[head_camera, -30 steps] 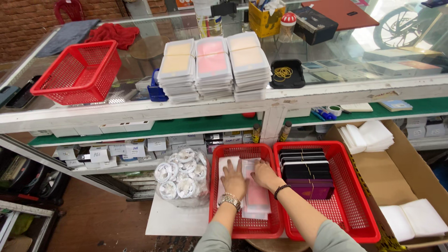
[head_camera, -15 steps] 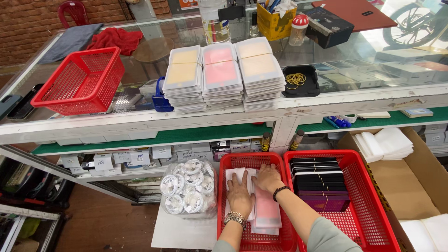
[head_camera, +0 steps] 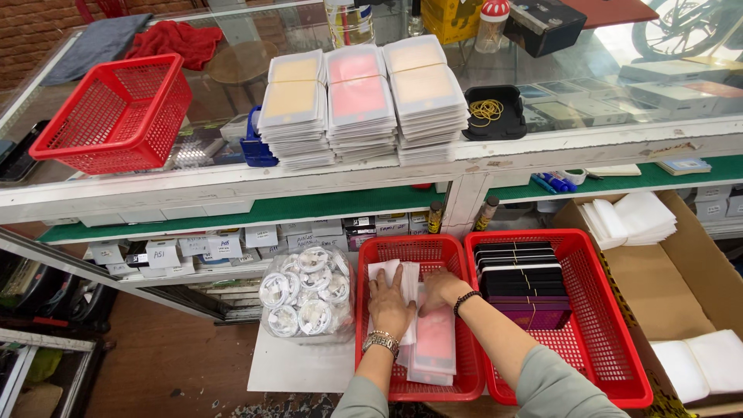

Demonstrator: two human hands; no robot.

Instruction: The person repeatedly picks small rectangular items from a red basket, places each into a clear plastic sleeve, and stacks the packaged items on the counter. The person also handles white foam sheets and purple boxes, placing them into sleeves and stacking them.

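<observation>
Left hand (head_camera: 391,303), right hand (head_camera: 441,289): fingers flat, spread, pressing pink sleeved packets (head_camera: 435,344) level inside red basket (head_camera: 414,391) for stacking.

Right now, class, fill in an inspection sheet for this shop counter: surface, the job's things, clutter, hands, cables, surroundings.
Surface: glass counter top above a green shelf.
Job's things: flat pink and white packets in the left red basket.
Clutter: three stacks of packets, an empty red basket, a black tray of rubber bands, dark bundles in the right red basket.
Hands: left hand and right hand lie flat on the packets, fingers spread.
Cables: bag of coiled white cables.
Surroundings: cardboard box with white sheets, brick wall.
</observation>
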